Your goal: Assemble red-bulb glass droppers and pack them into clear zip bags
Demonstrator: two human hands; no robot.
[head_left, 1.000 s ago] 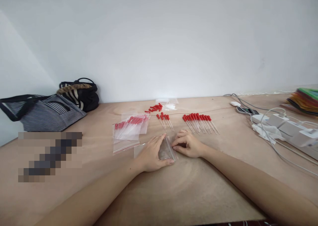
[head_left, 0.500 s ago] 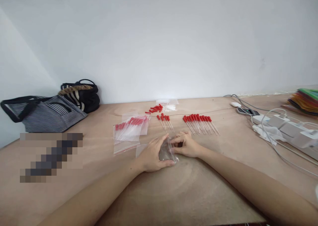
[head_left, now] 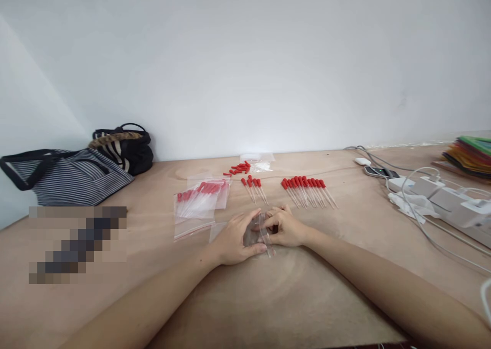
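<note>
**Both hands closed in on a small clear bag at mid-table**

Left hand (head_left: 235, 239) lying low on the wooden table (head_left: 268, 298), forearm running in from seven o'clock, palm turned inward, fingers curved and held together — thumb underneath, pinching the near edge of a clear zip bag (head_left: 258, 232). Right hand (head_left: 286, 228) coming in from five o'clock, wrist flat on the wood, knuckles up, fingertips bunched and pinching the bag's right edge. Bag caught between the two hands, tilted up slightly off the surface; contents too faint to tell.

Just beyond the hands, at twelve o'clock, a short cluster of red-capped droppers (head_left: 253, 187); at one o'clock a longer row of droppers (head_left: 309, 190), laid side by side. At eleven o'clock, filled bags (head_left: 201, 198) holding more red-capped droppers, overlapping one another. Farther back, loose red caps (head_left: 240, 168) near the wall.

Far out at ten o'clock — a striped bag (head_left: 65, 175) with a black bag (head_left: 126, 147) behind it. At two o'clock, a power strip (head_left: 452, 206) with white cables, and a stack of coloured sheets (head_left: 471, 157) at the edge.
</note>
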